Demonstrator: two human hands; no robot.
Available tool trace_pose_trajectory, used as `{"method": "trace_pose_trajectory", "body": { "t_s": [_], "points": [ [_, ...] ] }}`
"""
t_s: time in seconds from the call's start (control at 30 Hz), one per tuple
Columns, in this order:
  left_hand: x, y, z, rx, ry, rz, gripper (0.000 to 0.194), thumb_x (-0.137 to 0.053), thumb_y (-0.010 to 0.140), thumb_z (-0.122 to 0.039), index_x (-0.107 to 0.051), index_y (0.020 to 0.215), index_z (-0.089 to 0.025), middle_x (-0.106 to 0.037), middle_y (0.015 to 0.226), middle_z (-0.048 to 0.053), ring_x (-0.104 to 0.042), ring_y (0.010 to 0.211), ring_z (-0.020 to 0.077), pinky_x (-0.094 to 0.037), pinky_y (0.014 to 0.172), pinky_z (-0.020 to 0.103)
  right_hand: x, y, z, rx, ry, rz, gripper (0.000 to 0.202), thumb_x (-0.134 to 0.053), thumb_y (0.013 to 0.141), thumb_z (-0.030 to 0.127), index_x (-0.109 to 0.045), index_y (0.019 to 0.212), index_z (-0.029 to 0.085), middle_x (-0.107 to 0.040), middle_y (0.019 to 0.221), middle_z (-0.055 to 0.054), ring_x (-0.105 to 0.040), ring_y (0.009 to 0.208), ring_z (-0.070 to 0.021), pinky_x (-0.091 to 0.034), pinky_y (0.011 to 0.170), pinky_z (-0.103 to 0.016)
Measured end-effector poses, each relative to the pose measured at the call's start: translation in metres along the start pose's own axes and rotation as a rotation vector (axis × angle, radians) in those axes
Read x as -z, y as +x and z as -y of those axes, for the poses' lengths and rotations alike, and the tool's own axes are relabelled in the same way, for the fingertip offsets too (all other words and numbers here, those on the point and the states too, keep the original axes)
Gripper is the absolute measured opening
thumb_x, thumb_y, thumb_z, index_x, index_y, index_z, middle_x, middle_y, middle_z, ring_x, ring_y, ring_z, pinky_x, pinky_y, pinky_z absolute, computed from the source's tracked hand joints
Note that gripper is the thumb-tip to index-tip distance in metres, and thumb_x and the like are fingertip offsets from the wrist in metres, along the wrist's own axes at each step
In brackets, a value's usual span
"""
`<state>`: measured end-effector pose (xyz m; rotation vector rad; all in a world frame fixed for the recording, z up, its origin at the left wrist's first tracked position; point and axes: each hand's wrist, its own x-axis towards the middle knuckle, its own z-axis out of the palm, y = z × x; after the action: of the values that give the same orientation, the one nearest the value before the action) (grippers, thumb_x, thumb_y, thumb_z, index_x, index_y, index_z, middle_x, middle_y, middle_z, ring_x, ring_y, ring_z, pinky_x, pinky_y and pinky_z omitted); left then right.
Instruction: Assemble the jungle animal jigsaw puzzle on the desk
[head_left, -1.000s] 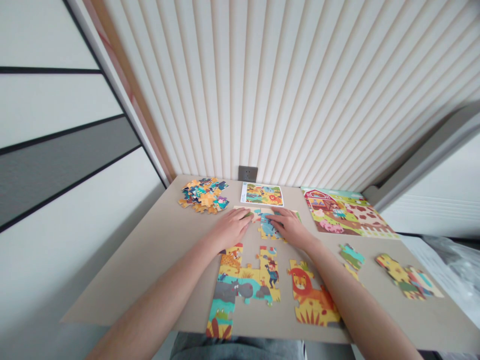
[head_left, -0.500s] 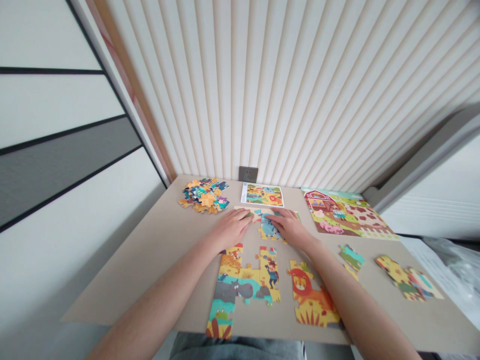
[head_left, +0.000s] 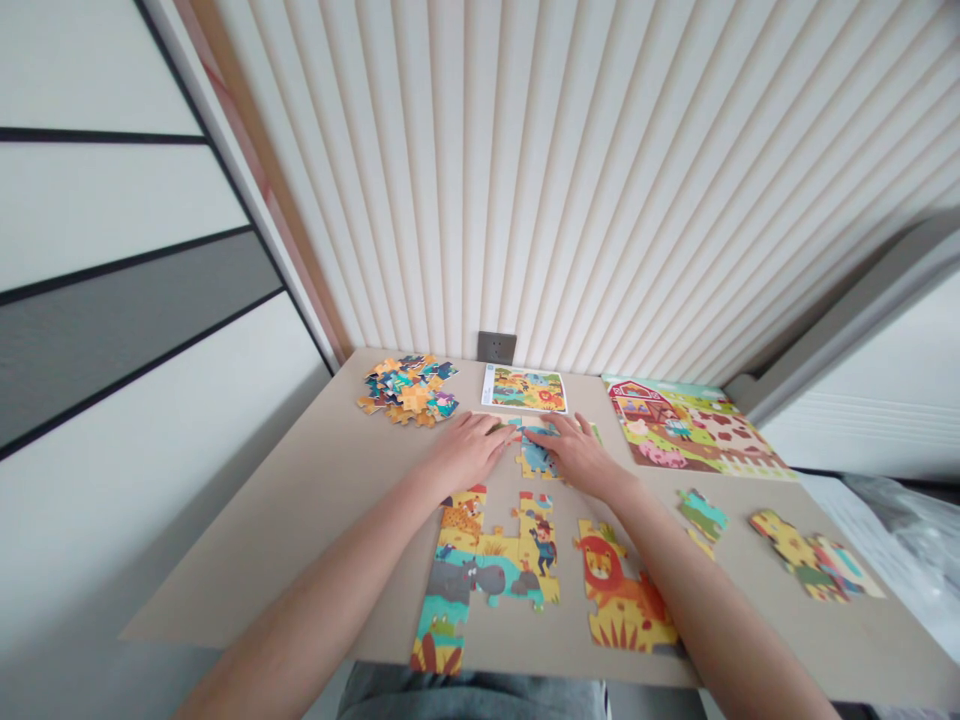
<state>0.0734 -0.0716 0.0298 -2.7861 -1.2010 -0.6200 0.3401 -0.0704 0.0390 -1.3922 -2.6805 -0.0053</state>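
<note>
My left hand (head_left: 469,448) lies flat with fingers stretched over the left part of a joined jigsaw section (head_left: 537,460) that shows a blue elephant. From the other side my right hand (head_left: 574,452) rests on the same section, its fingers spread. Both palms partly cover the pieces beneath. Nearer to me lies a joined hippo section (head_left: 487,578) with a leopard and a crocodile. To its right, a lion section (head_left: 619,590) is partly hidden by my right forearm.
Loose jigsaw pieces (head_left: 411,390) are heaped at the back left. A picture card (head_left: 529,389) lies by the wall socket (head_left: 496,347). A finished farm puzzle (head_left: 690,430) is at the back right. Several pieces (head_left: 814,560) lie at the right, near a green-blue piece (head_left: 703,514).
My fingers have shifted slightly on the elephant section, those of my right hand spreading a little more. The other puzzle sections lie where they were.
</note>
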Motion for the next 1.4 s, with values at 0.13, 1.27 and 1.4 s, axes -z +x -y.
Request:
{"method": "trace_pose_trajectory", "body": {
  "t_s": [0.13, 1.27, 1.4],
  "points": [
    [0.005, 0.007, -0.006, 0.023, 0.032, 0.012, 0.036, -0.049, 0.105, -0.030, -0.064, 0.137, -0.031, -0.066, 0.117, 0.010, -0.061, 0.115, 0.0287, -0.046, 0.103, 0.048, -0.002, -0.001, -0.001, -0.002, 0.017, -0.006, 0.063, -0.049, 0.097, 0.010, -0.051, 0.151, 0.042, -0.050, 0.156, -0.011, -0.046, 0.144, -0.0292, -0.024, 0.121, -0.063],
    [-0.002, 0.004, -0.010, -0.074, -0.040, 0.001, 0.037, -0.045, 0.106, -0.031, -0.063, 0.139, -0.026, -0.060, 0.145, 0.009, -0.054, 0.137, 0.0260, -0.039, 0.118, 0.048, 0.004, -0.009, -0.006, 0.071, 0.099, -0.008, 0.054, -0.047, 0.099, 0.017, -0.054, 0.149, 0.034, -0.048, 0.160, -0.009, -0.046, 0.147, -0.0270, -0.016, 0.123, -0.067],
    [-0.006, 0.006, -0.015, -0.149, -0.087, 0.059, 0.036, -0.045, 0.107, -0.033, -0.064, 0.138, -0.026, -0.062, 0.144, 0.008, -0.055, 0.136, 0.0255, -0.037, 0.120, 0.049, 0.009, -0.014, -0.010, 0.090, 0.138, -0.039, 0.049, -0.044, 0.102, 0.021, -0.056, 0.148, 0.032, -0.047, 0.160, -0.009, -0.046, 0.147, -0.0256, -0.019, 0.124, -0.065]
  ]
}}
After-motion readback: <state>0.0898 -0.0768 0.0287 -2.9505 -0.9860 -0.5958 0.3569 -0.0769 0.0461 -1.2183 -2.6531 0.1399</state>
